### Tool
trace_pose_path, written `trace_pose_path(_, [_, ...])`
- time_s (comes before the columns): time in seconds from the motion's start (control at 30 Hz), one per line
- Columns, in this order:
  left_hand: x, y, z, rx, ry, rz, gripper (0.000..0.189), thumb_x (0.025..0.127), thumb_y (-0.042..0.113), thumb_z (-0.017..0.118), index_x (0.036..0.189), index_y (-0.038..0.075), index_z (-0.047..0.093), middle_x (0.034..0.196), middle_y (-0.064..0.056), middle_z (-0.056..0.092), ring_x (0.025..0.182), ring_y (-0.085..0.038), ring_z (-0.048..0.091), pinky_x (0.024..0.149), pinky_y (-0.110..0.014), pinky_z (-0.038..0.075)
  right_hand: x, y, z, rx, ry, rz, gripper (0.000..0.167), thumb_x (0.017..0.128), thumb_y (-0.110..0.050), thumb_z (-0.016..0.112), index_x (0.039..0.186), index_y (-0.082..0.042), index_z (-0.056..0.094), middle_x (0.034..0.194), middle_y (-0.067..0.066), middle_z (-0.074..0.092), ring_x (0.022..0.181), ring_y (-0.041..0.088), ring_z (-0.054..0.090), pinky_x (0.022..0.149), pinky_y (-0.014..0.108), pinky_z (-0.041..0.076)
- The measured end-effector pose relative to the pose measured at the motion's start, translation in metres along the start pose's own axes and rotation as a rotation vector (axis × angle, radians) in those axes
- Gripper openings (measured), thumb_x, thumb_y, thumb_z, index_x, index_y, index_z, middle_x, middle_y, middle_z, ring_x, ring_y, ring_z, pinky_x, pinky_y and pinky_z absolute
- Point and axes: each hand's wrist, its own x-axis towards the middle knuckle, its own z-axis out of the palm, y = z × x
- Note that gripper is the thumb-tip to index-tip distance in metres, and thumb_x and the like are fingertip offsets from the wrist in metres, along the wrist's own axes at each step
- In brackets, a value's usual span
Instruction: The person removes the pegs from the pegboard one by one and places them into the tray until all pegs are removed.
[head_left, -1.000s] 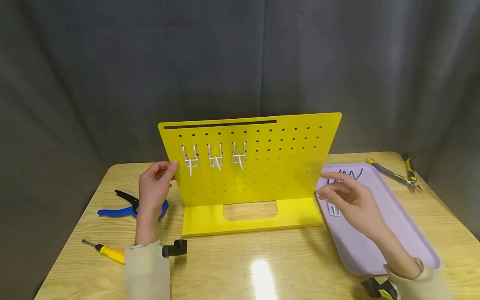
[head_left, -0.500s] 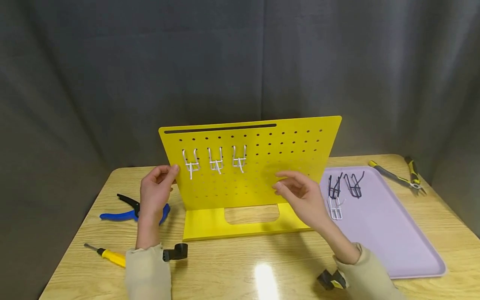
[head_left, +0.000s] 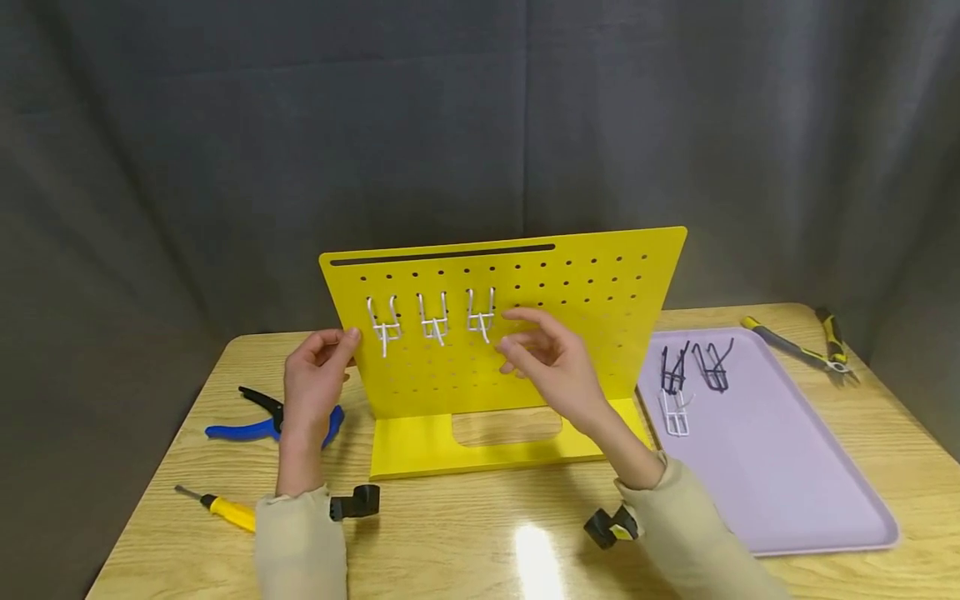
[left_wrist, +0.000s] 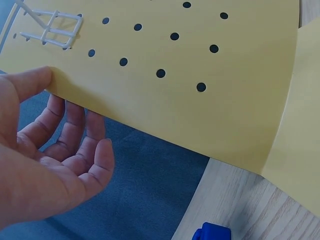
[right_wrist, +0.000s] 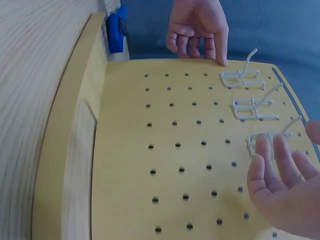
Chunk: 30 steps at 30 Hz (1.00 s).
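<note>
A yellow pegboard [head_left: 450,367] stands on its base on the wooden table. Three white wire hooks hang in a row on its left half: a left one [head_left: 386,332], a middle one [head_left: 433,322] and a right one [head_left: 481,321]. My left hand [head_left: 313,379] pinches the board's left edge, thumb on the front and fingers behind, as the left wrist view shows. Just right of the third hook is my right hand [head_left: 558,367], fingers loosely bent and holding nothing. In the right wrist view its fingertips [right_wrist: 262,142] overlap that hook.
On the right, a lilac tray [head_left: 772,467] carries two dark hooks [head_left: 712,367] and a white hook [head_left: 676,414]. Pliers [head_left: 795,348] and a second pair [head_left: 834,337] lie beyond it. Blue-handled shears [head_left: 243,431] and a yellow screwdriver [head_left: 228,511] lie left.
My right hand has moved left from beside the tray, across the board's front to the third hook. My left hand has stayed on the board's edge.
</note>
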Motion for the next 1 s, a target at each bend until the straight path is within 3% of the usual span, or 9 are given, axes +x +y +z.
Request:
trace_pose_path(0.3, [0.001, 0.001, 0.001, 0.004, 0.019, 0.004, 0.041, 0.092, 0.041, 0.062, 0.107, 0.002, 0.062, 0.086, 0.007, 0.059, 0.092, -0.025, 0.059, 0.076, -0.03, 0.043, 0.011, -0.002, 0.012, 0.017, -0.021, 0.004, 0.033, 0.095, -0.008, 0.06, 0.128, -0.005, 0.056, 0.104, 0.024, 0.065, 0.077, 0.045, 0.063, 0.075, 0.055, 0.051])
trace_pose_path(0.7, [0.0, 0.001, 0.001, 0.021, 0.004, -0.009, 0.044, 0.093, 0.042, 0.061, 0.109, 0.002, 0.061, 0.093, 0.001, 0.059, 0.096, -0.029, 0.058, 0.077, -0.029, 0.042, 0.01, -0.001, 0.013, -0.043, -0.084, -0.012, 0.024, 0.099, -0.01, 0.053, 0.119, 0.001, 0.061, 0.108, 0.02, 0.066, 0.076, 0.033, 0.068, 0.069, 0.046, 0.053])
trace_pose_path(0.83, [0.0, 0.001, 0.001, 0.019, 0.002, -0.01, 0.044, 0.092, 0.043, 0.061, 0.11, 0.002, 0.061, 0.094, 0.001, 0.06, 0.094, -0.025, 0.059, 0.078, -0.029, 0.042, 0.009, -0.003, 0.014, -0.047, -0.104, -0.006, 0.024, 0.1, -0.012, 0.051, 0.116, 0.001, 0.064, 0.112, 0.016, 0.066, 0.078, 0.026, 0.069, 0.071, 0.051, 0.052])
trace_pose_path(1.0, [-0.001, 0.002, 0.001, 0.014, -0.003, -0.01, 0.045, 0.092, 0.043, 0.061, 0.11, 0.001, 0.06, 0.095, -0.001, 0.059, 0.093, -0.023, 0.058, 0.081, -0.032, 0.042, 0.009, -0.005, 0.014, -0.05, -0.104, -0.001, 0.024, 0.1, -0.012, 0.051, 0.116, 0.001, 0.064, 0.112, 0.014, 0.066, 0.079, 0.027, 0.069, 0.074, 0.054, 0.051])
